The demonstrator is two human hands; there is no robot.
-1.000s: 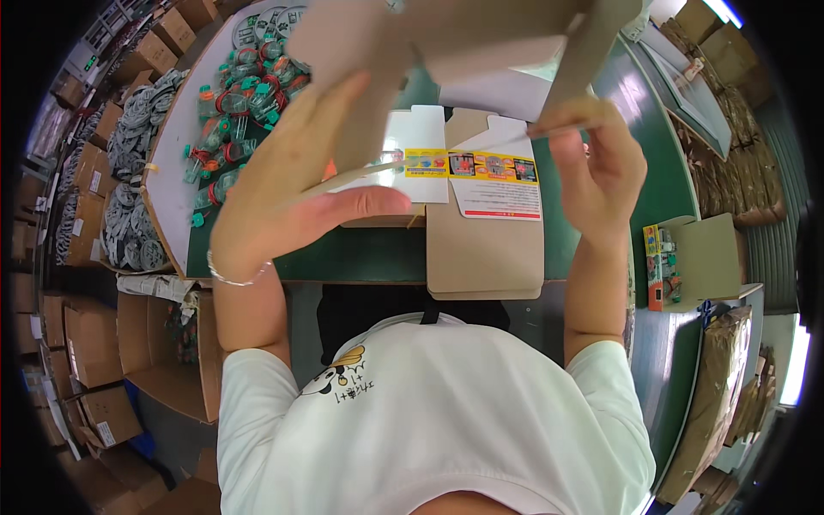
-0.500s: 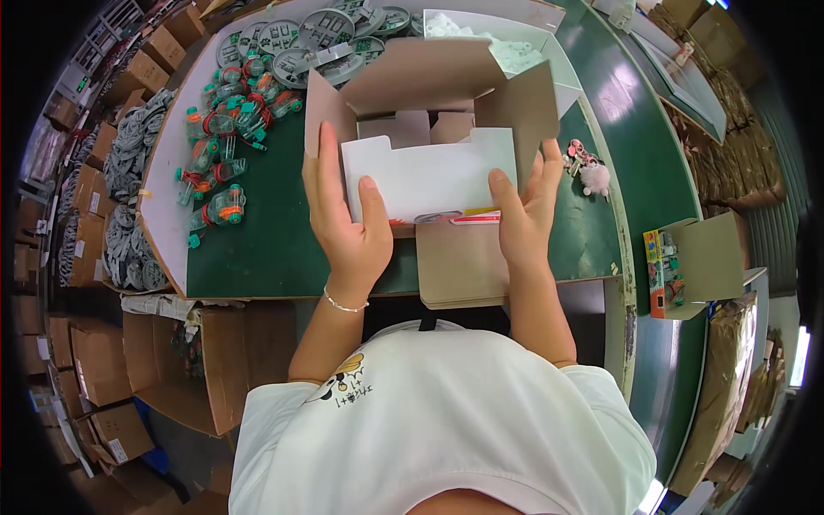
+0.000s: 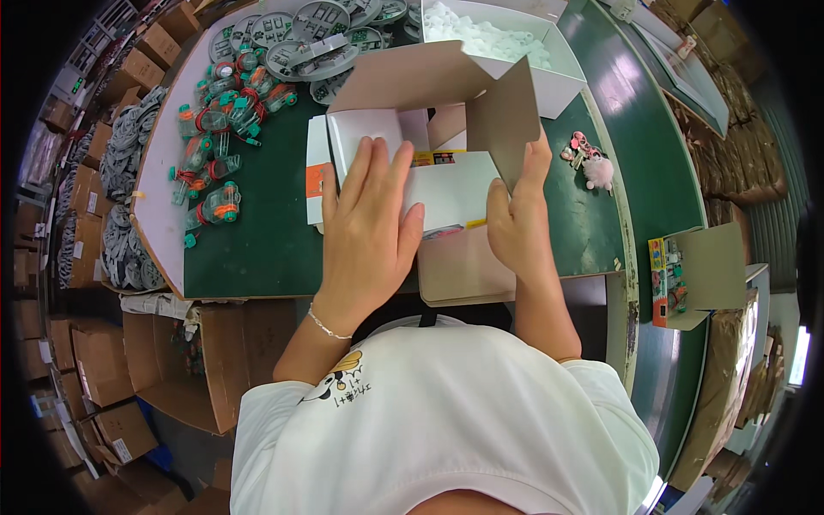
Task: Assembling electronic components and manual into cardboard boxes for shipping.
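Note:
An opened cardboard box (image 3: pixel 416 79), grey-brown inside and white outside, is tilted between my hands over the green table. My left hand (image 3: pixel 367 227) lies flat with stretched fingers against the white left flap (image 3: pixel 350 137), which is folded inward. Gripping the right side, my right hand (image 3: pixel 521 225) has its thumb on the white front panel (image 3: pixel 453 187) and its fingers behind the brown right flap (image 3: pixel 506 120). Below the box, flat brown cardboard (image 3: pixel 463 266) sticks out over the table's front edge. An orange-and-white printed panel (image 3: pixel 317 180) shows left of my left hand.
Clear toy pieces with green and orange parts (image 3: pixel 221 203) are heaped at the left. Grey round trays (image 3: pixel 322 21) pile up behind. A white box (image 3: pixel 562 64) of white pieces stands far right, near a pink pompom keychain (image 3: pixel 598 173). A printed carton (image 3: pixel 699 266) sits farther right.
My left hand has moved from the box's left side onto the left flap, which has swung inward. The box has turned a little, and my right hand keeps its hold.

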